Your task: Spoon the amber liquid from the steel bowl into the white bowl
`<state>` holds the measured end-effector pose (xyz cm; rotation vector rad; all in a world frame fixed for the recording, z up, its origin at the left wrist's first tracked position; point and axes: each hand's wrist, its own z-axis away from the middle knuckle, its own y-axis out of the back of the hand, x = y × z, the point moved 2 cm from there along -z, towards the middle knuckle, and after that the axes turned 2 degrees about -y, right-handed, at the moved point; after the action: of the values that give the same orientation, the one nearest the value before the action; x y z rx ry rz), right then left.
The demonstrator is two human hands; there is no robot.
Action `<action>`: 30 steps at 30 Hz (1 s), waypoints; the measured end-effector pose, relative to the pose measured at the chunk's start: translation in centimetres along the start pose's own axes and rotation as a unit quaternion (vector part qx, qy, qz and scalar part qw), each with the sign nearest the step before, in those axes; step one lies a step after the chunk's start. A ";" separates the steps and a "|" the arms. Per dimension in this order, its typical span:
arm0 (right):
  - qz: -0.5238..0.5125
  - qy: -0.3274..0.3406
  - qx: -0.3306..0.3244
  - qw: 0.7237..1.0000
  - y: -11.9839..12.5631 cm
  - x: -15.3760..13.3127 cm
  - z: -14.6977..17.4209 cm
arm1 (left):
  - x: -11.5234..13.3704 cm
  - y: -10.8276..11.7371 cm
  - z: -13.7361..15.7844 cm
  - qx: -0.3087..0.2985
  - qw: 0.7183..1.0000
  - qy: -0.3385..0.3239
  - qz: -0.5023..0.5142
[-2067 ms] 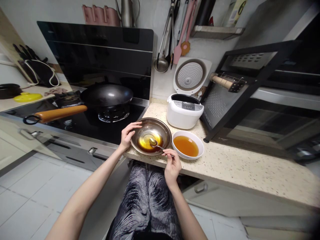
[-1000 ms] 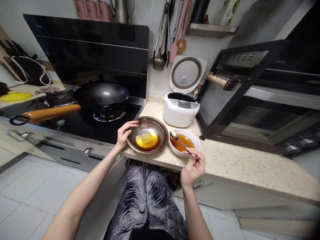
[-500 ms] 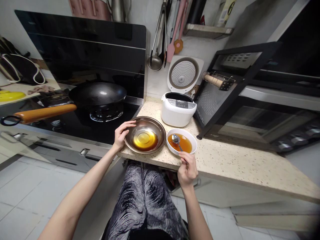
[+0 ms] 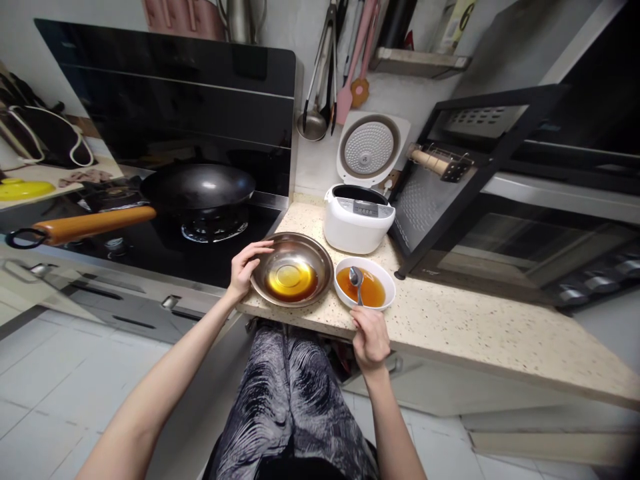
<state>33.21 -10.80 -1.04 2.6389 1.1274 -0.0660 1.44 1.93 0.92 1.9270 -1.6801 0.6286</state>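
Note:
A metal spoon (image 4: 357, 277) is pinched by its handle in my right hand (image 4: 371, 335), at the near rim of a white bowl (image 4: 391, 293). The spoon's head is over the amber liquid (image 4: 373, 287) in that bowl; I cannot tell whether it touches the surface. My left hand (image 4: 243, 268) grips the left rim of a wide stainless steel basin (image 4: 320, 257), fingers over the edge. Yellow-brown liquid (image 4: 293, 279) lies in the bottom of the basin. Basin and bowl stand side by side at the front of the speckled counter (image 4: 450, 320).
Behind the bowl a white rice cooker (image 4: 359, 227) stands with its lid up. On the stove at left sits a black wok (image 4: 200, 187), its wooden handle (image 4: 100, 223) pointing left. A black rack with an oven (image 4: 540, 247) is at right. Utensils (image 4: 320, 87) hang on the wall.
My right hand has shifted slightly left, and the spoon's head has moved a little right within the bowl, so the spoon points straighter away from me. The left hand stays on the basin's rim.

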 end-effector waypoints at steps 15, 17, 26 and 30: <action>-0.144 -0.216 0.161 0.952 -2.2 -2.9 -1.9 | 0.1 0.0 0.1 -0.006 1.000 -0.010 0.000; -0.162 -0.206 0.126 0.957 -3.1 -3.3 -1.9 | 0.1 -0.1 0.1 -0.006 1.000 -0.010 0.003; -0.168 -0.154 -0.005 0.974 -5.4 -3.7 -1.8 | 0.3 -0.1 0.2 0.000 1.000 -0.008 -0.004; -0.177 -0.176 -0.008 0.968 -5.4 -3.5 -1.6 | 0.5 -0.1 0.2 0.001 1.000 -0.009 -0.009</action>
<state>26.84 -9.26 -0.27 2.2560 1.4361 -0.5663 1.61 1.45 1.12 1.9524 -1.6720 0.6079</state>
